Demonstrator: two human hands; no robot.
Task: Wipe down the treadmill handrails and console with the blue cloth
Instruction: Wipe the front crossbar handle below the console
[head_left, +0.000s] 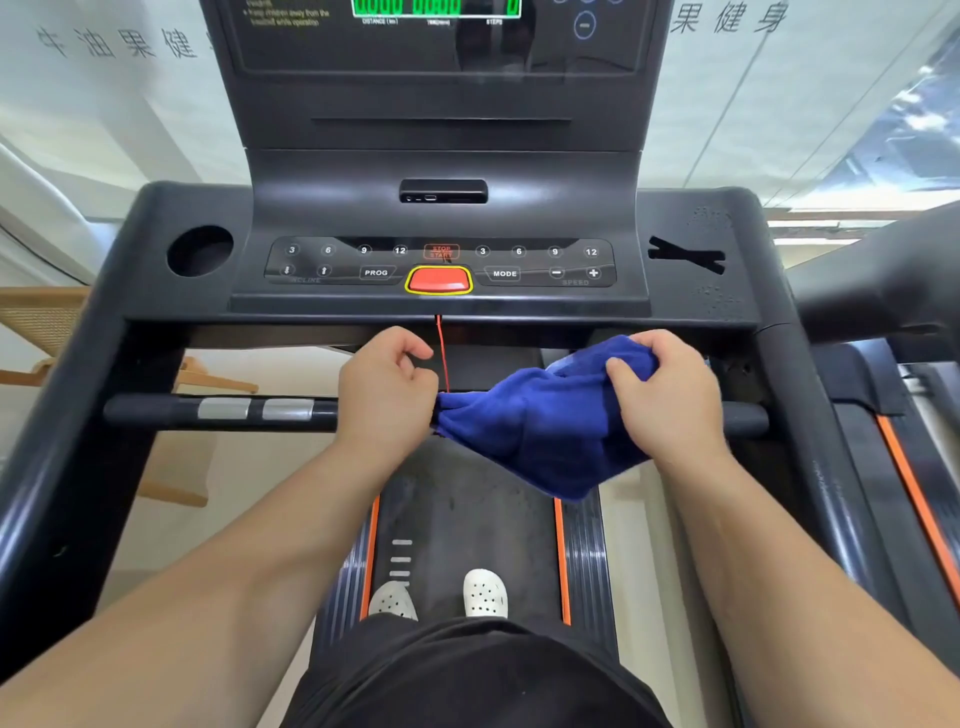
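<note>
The blue cloth (545, 426) is held stretched between both hands, just in front of the front bar (223, 410) that runs across below the console (441, 218). It covers the right half of that bar, and its lower corner hangs toward the belt (467, 519). The left hand (384, 395) has its grip closed on the gathered left end of the cloth, near the middle of the bar. The right hand (670, 400) has its grip bunched round the far upper edge, close to the right end. Whether the cloth is wrapped round the bar or only laid against it cannot be told. The step in hand is judged to be the readying or spreading of the cloth for wiping the bar. The left half of the bar, the side rails (78, 415) and the button panel (441, 262) appear not yet reached. For the next move, the cloth would need to be folded over the bar and drawn along it under firm pressure. The red cord (442, 353), which hangs just beside the left hand, should be kept out of the cloth so that it is not tugged.
</note>
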